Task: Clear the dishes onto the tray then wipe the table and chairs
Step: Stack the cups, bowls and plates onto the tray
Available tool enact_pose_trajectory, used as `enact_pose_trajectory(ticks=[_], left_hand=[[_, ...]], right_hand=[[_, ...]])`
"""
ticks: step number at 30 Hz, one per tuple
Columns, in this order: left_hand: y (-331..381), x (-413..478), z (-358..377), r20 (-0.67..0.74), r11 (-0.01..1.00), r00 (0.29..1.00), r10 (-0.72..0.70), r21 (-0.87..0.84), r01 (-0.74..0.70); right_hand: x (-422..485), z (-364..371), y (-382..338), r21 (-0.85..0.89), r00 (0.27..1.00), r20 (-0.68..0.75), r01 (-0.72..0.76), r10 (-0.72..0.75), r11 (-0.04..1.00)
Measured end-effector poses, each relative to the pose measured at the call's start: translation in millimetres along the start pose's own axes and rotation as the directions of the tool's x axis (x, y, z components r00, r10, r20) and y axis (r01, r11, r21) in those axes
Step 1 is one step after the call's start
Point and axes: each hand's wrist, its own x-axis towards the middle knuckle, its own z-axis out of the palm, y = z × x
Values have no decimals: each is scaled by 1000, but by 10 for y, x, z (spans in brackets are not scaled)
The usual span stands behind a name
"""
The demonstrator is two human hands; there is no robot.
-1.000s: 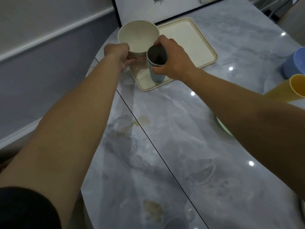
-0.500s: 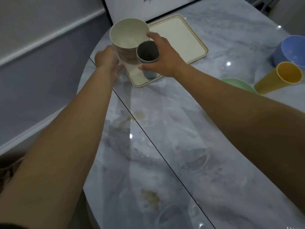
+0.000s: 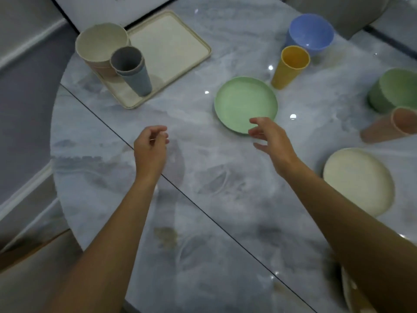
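A cream tray lies at the far left of the marble table. On its near corner stand stacked bowls, a cream bowl on top, and stacked grey-blue cups. A green plate sits mid-table. My right hand hovers at the plate's near rim, fingers apart, holding nothing. My left hand hangs over bare table, fingers loosely curled and empty.
Also on the table: a yellow cup, a blue bowl, a green bowl, a pink cup lying on its side and a cream plate. Brownish stains mark the near tabletop. A chair back stands beyond the table.
Both hands let go of the bowl and cup on the tray and drew back toward me. My right hand now reaches at the green plate; the view shifted right.
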Motion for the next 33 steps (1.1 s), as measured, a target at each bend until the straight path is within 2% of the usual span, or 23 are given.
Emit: enact_pose_trajectory(ticks=[3, 5, 12, 17, 21, 28, 33], left_hand=[[83, -360, 326, 130, 996, 989, 76, 36, -81], [140, -585, 562, 209, 996, 975, 74, 36, -84], [420, -1345, 1399, 442, 995, 892, -94, 29, 91], [581, -1717, 1958, 547, 969, 807, -222, 34, 243], [661, -1842, 2352, 579, 942, 756, -305, 66, 330], [711, -1982, 2805, 608, 902, 676, -417, 183, 391], [760, -2132, 2978, 652, 838, 603, -459, 94, 537]], right_hand=[[-302, -532, 98, 34, 996, -14, 84, -84, 996], [-444, -875, 147, 72, 996, -53, 82, -78, 994], [-818, -1910, 399, 195, 968, -248, 4, 45, 981], [-972, -2570, 619, 247, 939, -330, -14, 98, 969], [-1064, -2998, 819, 259, 896, -413, -56, 163, 964], [-1062, -3314, 1149, 295, 872, -365, -223, 326, 929], [-1020, -3334, 1185, 310, 876, -285, -299, 388, 902]])
